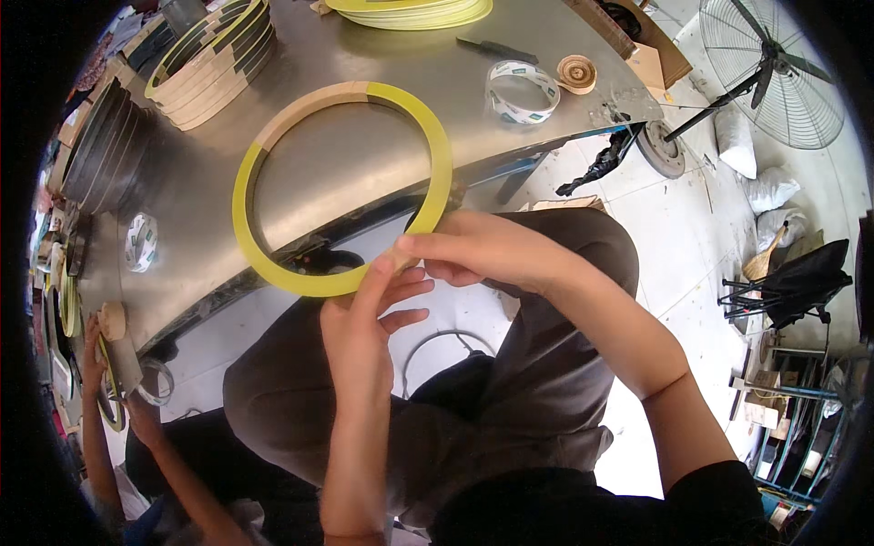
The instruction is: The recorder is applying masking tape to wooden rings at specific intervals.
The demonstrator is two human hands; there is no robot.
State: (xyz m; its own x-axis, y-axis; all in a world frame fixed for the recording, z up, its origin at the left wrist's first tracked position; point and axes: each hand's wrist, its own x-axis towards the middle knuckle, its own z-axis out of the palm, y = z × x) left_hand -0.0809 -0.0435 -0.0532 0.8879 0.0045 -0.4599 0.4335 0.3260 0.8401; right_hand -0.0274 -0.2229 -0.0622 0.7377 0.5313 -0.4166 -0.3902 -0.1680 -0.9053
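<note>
Two hands meet at the near edge of a large flat ring (273, 164), which lies half on the steel tabletop (364, 173) and half out over its edge above the person's lap. Most of the ring is wrapped in yellow tape; a bare wooden arc remains at its far left. The left hand (364, 318) pinches the ring's lower rim between thumb and raised forefinger, the other fingers loosely curled, and the right hand (473, 250) is closed on the rim just beside it, fingertips pressing at the tape's edge. As I judge it, the risk lies in the overhang: should either pinch slacken, the ring could tip off the tabletop edge, and uneven pressing could leave the tape creased or off-line. A white tape roll with dark green printed patches (522, 91) stands on the far right of the tabletop, just beside a small tan roll (576, 73); a second white and green roll (141, 241) lies at the left. A stack of rings (214, 64) with yellow and dark edges sits at the far left, and a pile of yellow rings (410, 13) at the top. Another person's hand (96, 341) works with a tan roll at the lower left
</note>
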